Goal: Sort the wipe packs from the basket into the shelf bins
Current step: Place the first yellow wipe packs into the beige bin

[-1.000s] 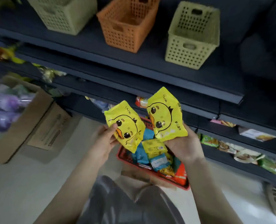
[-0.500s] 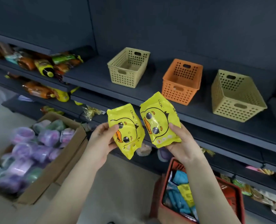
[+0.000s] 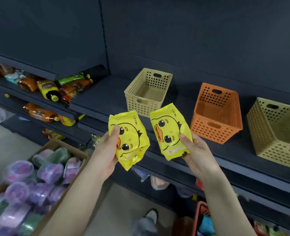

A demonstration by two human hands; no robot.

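Note:
My left hand (image 3: 106, 150) grips a yellow duck-print wipe pack (image 3: 132, 133), and my right hand (image 3: 194, 151) grips a second yellow duck-print wipe pack (image 3: 169, 132). Both packs are held up side by side in front of the dark shelf (image 3: 106, 96). On that shelf stand three perforated bins: a pale yellow bin (image 3: 148, 92) just behind the packs, an orange bin (image 3: 216, 113) to its right, and a larger yellow bin (image 3: 277, 132) at the far right. All three look empty. The red basket (image 3: 199, 217) with more packs shows at the bottom right, mostly cut off.
A cardboard box (image 3: 76, 174) of purple and green wrapped rolls sits on the floor at lower left. Bottled and bagged goods (image 3: 50, 87) fill the left shelves. Lower shelves hold small packets (image 3: 158, 183). A shoe (image 3: 152, 215) is visible on the floor.
The view has lifted from the basket to the shelf bins. Both hands with their yellow packs have risen towards the pale yellow and orange bins, and the basket has dropped out to the bottom right.

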